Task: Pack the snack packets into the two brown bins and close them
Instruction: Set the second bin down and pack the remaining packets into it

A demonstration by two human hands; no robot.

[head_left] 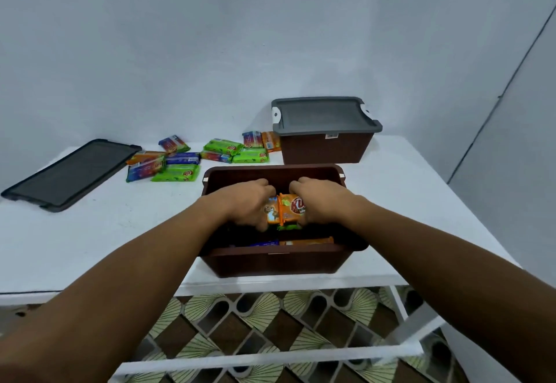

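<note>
White table (421,190); brown bin (270,264) with packets (305,242)

Light: cool, even, fairly bright; its source cannot be told
Shadows: soft and faint on the white table (90,232); open bin (255,173) dark inside
Distortion: wide-angle bend; table edges and wall seam (512,77) slant
Blur: forearms (120,307) and white rail (270,360) soft near the bottom edge; print on the held packets (285,209) smeared

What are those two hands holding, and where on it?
A small bunch of orange snack packets: left hand grips the left side, right hand the right side.
</note>
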